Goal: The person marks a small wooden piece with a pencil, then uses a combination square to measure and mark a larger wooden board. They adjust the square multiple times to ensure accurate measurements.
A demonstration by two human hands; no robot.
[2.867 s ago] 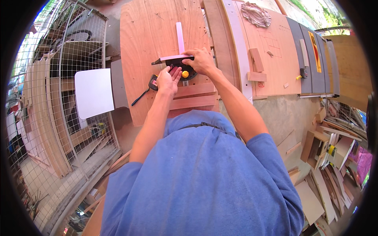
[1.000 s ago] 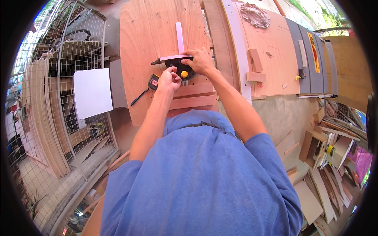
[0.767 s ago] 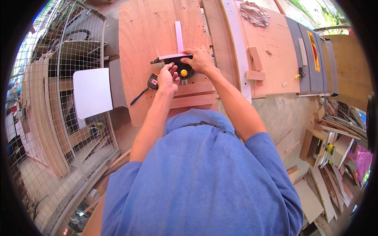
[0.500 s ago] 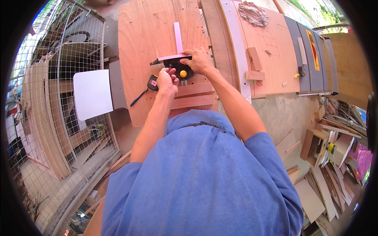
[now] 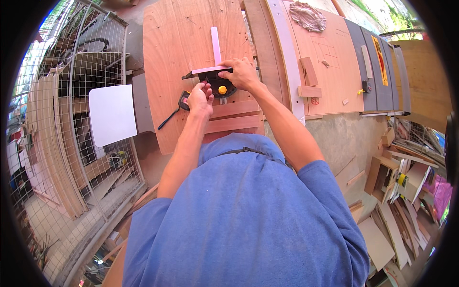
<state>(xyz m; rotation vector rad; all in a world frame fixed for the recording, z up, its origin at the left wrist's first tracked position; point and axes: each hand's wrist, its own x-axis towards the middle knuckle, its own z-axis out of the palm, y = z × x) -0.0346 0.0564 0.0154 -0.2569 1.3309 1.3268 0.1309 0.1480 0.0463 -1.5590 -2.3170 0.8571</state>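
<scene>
A miter gauge (image 5: 216, 87) with a black half-round head and a yellow knob (image 5: 222, 90) lies on the wooden board in front of me. Its long pale bar (image 5: 216, 45) points away from me, and a pale-topped fence (image 5: 203, 71) crosses the head. My right hand (image 5: 242, 74) grips the fence at its right part, thumb on the near side and fingers over the top. My left hand (image 5: 201, 98) is closed at the left part of the head, fingertips pinched by a small dark part that I cannot make out. Partly behind that hand sits a black tape measure (image 5: 183, 101) with a strap.
Two wood strips (image 5: 233, 124) lie near my waist. On the right-hand table are wood blocks (image 5: 309, 71), a crumpled cloth (image 5: 308, 16) and another tape measure (image 5: 366, 86). A wire mesh fence (image 5: 103, 158) and a white panel (image 5: 113, 115) stand left; offcuts (image 5: 397, 229) pile up lower right.
My left hand has turned slightly, its fingers uncurling a little and its fingertips rising along the gauge head. The right hand and the miter gauge stay where they were.
</scene>
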